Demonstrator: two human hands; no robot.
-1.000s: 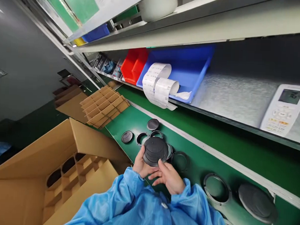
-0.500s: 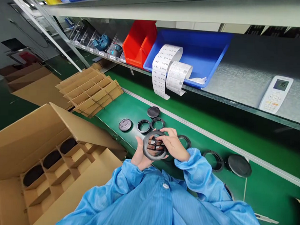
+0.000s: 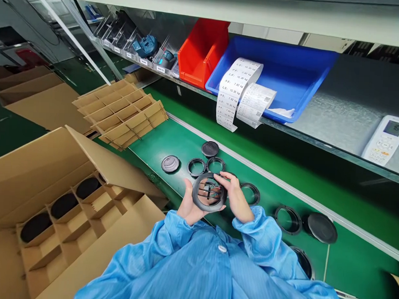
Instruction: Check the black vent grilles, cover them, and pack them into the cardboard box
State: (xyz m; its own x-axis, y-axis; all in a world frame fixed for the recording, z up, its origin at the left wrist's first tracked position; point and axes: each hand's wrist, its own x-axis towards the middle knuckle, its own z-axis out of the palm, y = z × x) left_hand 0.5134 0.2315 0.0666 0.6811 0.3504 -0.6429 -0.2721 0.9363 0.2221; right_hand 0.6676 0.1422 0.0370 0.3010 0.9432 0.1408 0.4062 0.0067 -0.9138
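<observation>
One black slatted ring (image 3: 199, 202), above the near side of the table (image 3: 183, 139), lay in the curled left hand (image 3: 187, 205), right hand (image 3: 235, 196) fingers bent at its right rim, closure unclear: two-handed handling, next move seemingly requiring steady support.

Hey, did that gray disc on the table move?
No. The gray disc still lies at the same spot on the green table, left of its nearest ring.

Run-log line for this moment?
left hand: supporting barred black ring | right hand: on its rim | green table: more rings | open carton: beside table
</observation>
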